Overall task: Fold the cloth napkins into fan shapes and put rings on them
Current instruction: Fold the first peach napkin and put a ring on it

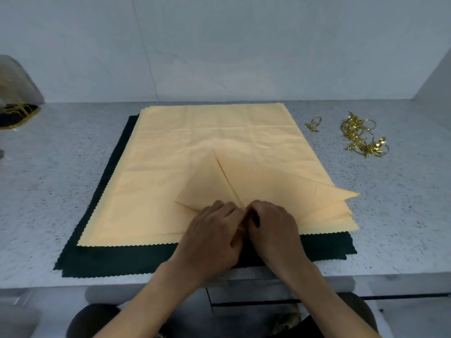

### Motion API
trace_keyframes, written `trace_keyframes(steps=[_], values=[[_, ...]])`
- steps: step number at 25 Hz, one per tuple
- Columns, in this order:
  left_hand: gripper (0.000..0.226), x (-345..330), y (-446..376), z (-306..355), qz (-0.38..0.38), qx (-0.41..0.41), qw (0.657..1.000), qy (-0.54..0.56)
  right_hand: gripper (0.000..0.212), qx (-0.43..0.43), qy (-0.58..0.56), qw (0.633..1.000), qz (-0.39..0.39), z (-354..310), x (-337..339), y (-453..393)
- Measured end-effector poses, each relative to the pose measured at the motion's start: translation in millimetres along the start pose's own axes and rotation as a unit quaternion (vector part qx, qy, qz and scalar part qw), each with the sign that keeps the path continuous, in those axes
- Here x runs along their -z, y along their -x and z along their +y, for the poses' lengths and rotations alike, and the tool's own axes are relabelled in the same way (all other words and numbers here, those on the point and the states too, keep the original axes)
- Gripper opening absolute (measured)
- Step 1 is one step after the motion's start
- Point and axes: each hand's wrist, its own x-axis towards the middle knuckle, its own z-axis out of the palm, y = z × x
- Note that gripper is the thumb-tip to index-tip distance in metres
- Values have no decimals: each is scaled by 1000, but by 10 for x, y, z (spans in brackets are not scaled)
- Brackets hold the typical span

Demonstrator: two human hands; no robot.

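A stack of peach cloth napkins (pixel 195 142) lies on dark green napkins (pixel 117 259) on the speckled counter. The top peach napkin (pixel 263 181) has two corners folded in, so their scalloped edges meet along a diagonal seam. My left hand (pixel 210 237) and my right hand (pixel 273 230) sit side by side at the near end of that seam, fingers curled, pinching the cloth there. A single gold ring (pixel 313 124) and a tangled pile of gold rings (pixel 363 137) lie on the counter to the right.
A clear plastic bag (pixel 14 91) with gold pieces inside stands at the far left. A grey wall (pixel 219 45) closes the back and the right side. The counter's front edge (pixel 73 284) runs just below the dark napkins.
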Motion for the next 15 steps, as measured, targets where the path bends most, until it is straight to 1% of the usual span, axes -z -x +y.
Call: trace_keyframes(steps=[3, 5, 6, 7, 8, 9, 10, 11, 12, 13, 14, 15], values=[[24, 8, 2, 25, -12, -24, 999, -19, 16, 9, -84, 995, -44, 75, 193, 18], [21, 10, -74, 35, -29, -66, 995, -62, 18, -2, -165, 984, -71, 166, 378, -19], [20, 5, -98, 41, -41, -87, 992, -87, 17, -4, -197, 978, -67, 243, 474, -59], [18, 3, -118, 52, -50, -104, 987, -109, 16, -8, -207, 977, -43, 341, 578, -132], [16, 10, -138, 70, -58, -118, 983, -128, 13, -18, -198, 980, -2, 476, 670, -229], [14, 12, -162, 81, -62, -130, 979, -144, 10, -34, -161, 986, 39, 623, 771, -339], [14, 14, -183, 81, -63, -141, 976, -153, 7, -49, -104, 991, 66, 774, 859, -441], [14, 19, -202, 77, -63, -149, 975, -154, 11, -65, -35, 995, 64, 899, 934, -524], [15, 20, -218, 73, -62, -155, 974, -152, 19, -75, 28, 996, 33, 1009, 973, -588], [15, 7, -230, 69, -62, -161, 973, -150, 27, -85, 75, 993, -17, 1068, 993, -619], [14, -12, -238, 70, -65, -166, 972, -154, 32, -83, 101, 990, -58, 1111, 987, -642], [18, -33, -242, 79, -67, -169, 971, -156, 32, -80, 109, 987, -86, 1096, 983, -638]])
